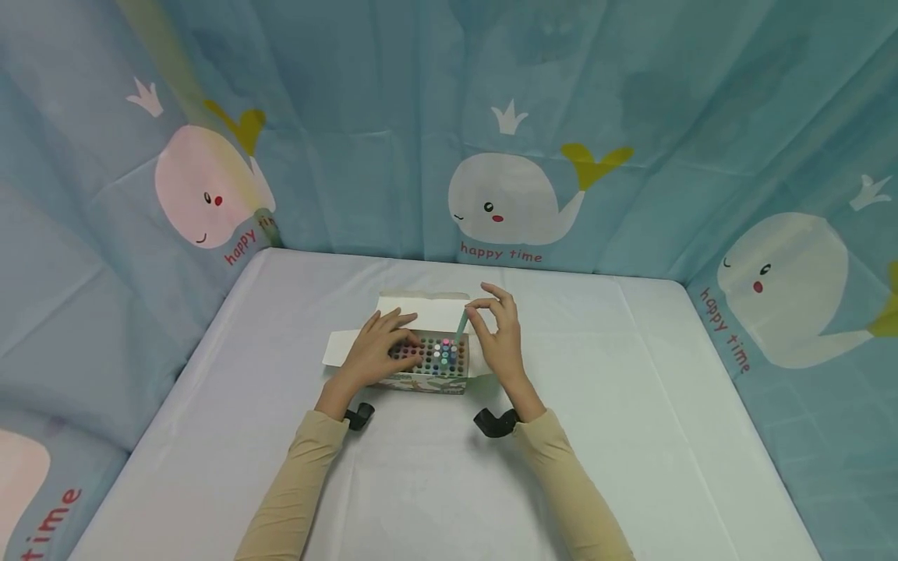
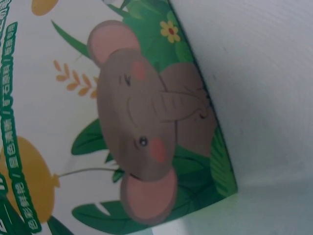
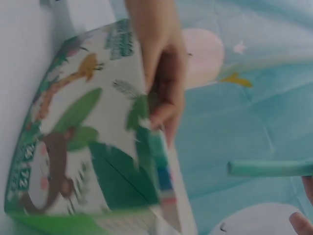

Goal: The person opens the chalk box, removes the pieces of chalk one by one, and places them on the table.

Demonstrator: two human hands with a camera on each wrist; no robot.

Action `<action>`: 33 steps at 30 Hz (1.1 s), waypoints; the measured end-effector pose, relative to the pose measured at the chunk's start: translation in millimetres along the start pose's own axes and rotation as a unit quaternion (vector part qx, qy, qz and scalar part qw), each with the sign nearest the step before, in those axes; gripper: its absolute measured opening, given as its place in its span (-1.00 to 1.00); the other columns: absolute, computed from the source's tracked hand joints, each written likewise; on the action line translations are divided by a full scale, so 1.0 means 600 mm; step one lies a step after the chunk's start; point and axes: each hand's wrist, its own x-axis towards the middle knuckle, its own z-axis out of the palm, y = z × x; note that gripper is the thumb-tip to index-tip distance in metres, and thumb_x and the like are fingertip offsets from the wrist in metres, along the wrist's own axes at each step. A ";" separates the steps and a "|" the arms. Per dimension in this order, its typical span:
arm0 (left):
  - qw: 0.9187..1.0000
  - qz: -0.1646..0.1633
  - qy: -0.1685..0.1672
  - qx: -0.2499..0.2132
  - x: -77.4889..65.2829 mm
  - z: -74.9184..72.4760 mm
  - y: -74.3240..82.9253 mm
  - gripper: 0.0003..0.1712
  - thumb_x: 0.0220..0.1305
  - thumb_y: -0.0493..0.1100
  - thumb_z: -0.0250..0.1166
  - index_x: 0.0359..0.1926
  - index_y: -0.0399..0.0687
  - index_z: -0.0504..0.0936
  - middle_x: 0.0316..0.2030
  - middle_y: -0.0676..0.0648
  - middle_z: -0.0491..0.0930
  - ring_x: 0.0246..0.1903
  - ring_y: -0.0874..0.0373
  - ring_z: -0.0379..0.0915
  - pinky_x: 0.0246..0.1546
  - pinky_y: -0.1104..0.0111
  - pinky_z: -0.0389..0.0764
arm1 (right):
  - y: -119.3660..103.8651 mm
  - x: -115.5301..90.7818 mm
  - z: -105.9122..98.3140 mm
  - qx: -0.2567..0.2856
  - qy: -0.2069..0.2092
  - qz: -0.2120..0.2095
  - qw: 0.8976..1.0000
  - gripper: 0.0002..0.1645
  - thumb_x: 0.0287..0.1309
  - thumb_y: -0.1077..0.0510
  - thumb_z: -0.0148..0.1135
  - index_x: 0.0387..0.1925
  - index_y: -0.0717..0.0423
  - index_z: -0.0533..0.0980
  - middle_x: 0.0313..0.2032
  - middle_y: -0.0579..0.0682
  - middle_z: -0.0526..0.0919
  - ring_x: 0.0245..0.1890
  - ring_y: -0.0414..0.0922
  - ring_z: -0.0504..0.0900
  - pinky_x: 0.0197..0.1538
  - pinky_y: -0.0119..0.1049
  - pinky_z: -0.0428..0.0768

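A printed cardboard box point(image 1: 421, 382) stands on the table with its lid folded back, showing a holder full of round holes. Several coloured chalk sticks point(image 1: 445, 354) stand in the holes toward its right side. My right hand point(image 1: 501, 335) pinches a green chalk stick point(image 3: 269, 168) between thumb and forefinger, the stick slanting down toward the box's right end. Over the left part of the holder lies my left hand point(image 1: 379, 347), thumb and forefinger spread apart across the holes. The left wrist view has only the box's elephant print point(image 2: 137, 117), with the hand outside it.
The open lid flap point(image 1: 424, 312) leans out behind the box, and a side flap point(image 1: 340, 348) sticks out at left. A white cloth covers the table point(image 1: 631, 436). Blue curtains point(image 1: 351, 187) with whale prints hang around the back and sides.
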 end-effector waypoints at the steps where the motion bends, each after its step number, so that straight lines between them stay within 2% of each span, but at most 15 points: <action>1: 1.000 0.001 0.000 -0.001 0.000 0.000 0.000 -0.68 0.06 0.26 0.30 -0.24 0.24 0.61 0.30 -0.01 0.28 0.38 -0.09 -0.04 0.49 0.04 -0.21 | -0.001 0.000 -0.007 0.003 0.003 0.005 1.000 -0.93 0.18 0.19 0.21 -0.29 0.09 0.56 0.19 0.09 0.37 0.26 0.04 0.26 0.29 0.12 0.33; 3: 1.000 0.003 0.000 -0.004 0.000 0.000 -0.001 -0.68 0.06 0.25 0.30 -0.24 0.24 0.61 0.30 -0.02 0.28 0.38 -0.09 -0.04 0.49 0.03 -0.21 | -0.006 0.001 -0.021 0.009 0.007 0.017 1.000 -0.94 0.16 0.25 0.21 -0.30 0.14 0.55 0.19 0.14 0.37 0.26 0.08 0.26 0.29 0.15 0.32; 8: 1.000 0.005 0.001 -0.006 0.000 0.001 -0.004 -0.68 0.07 0.26 0.29 -0.24 0.25 0.61 0.30 -0.01 0.28 0.38 -0.09 -0.04 0.49 0.04 -0.21 | -0.045 0.002 -0.063 0.022 0.002 0.055 0.998 -0.92 0.17 0.34 0.16 -0.31 0.32 0.52 0.18 0.32 0.34 0.26 0.21 0.25 0.28 0.23 0.29; 10: 1.000 0.007 0.001 -0.008 0.001 0.001 -0.004 -0.68 0.08 0.26 0.28 -0.24 0.25 0.61 0.30 -0.01 0.28 0.38 -0.08 -0.04 0.49 0.04 -0.21 | -0.058 0.001 -0.079 0.016 -0.003 0.071 0.997 -0.90 0.19 0.33 0.15 -0.31 0.35 0.51 0.17 0.34 0.34 0.25 0.23 0.24 0.29 0.24 0.28; 15: 1.000 0.014 0.007 -0.010 0.002 0.001 -0.003 -0.68 0.06 0.25 0.30 -0.25 0.24 0.62 0.29 -0.03 0.30 0.37 -0.10 -0.02 0.48 0.03 -0.20 | -0.056 -0.003 -0.111 0.005 -0.023 0.104 0.994 -0.86 0.21 0.30 0.13 -0.31 0.36 0.52 0.16 0.32 0.36 0.25 0.21 0.26 0.30 0.21 0.29; 21: 1.000 0.012 0.010 -0.016 0.001 0.000 -0.001 -0.68 0.05 0.23 0.32 -0.25 0.22 0.62 0.28 -0.04 0.31 0.37 -0.12 -0.02 0.48 0.02 -0.19 | -0.032 -0.008 -0.140 -0.007 -0.046 0.121 0.992 -0.80 0.26 0.26 0.10 -0.28 0.38 0.52 0.14 0.31 0.39 0.23 0.20 0.29 0.31 0.19 0.30; 28: 1.000 0.006 0.005 -0.015 0.000 0.001 -0.001 -0.69 0.06 0.24 0.31 -0.24 0.23 0.62 0.29 -0.02 0.30 0.38 -0.09 -0.03 0.48 0.04 -0.20 | 0.046 -0.023 -0.163 -0.035 -0.076 0.155 0.984 -0.69 0.27 0.03 0.10 -0.22 0.21 0.56 0.07 0.12 0.51 0.18 0.07 0.37 0.32 0.10 0.33; 33: 1.000 0.006 0.007 -0.016 0.000 -0.001 0.000 -0.69 0.06 0.23 0.31 -0.25 0.21 0.62 0.29 -0.04 0.30 0.37 -0.11 -0.02 0.48 0.02 -0.20 | 0.070 -0.031 -0.173 -0.055 -0.092 0.183 0.977 -0.62 0.27 -0.04 0.09 -0.16 0.20 0.55 0.06 0.14 0.51 0.18 0.09 0.37 0.29 0.14 0.34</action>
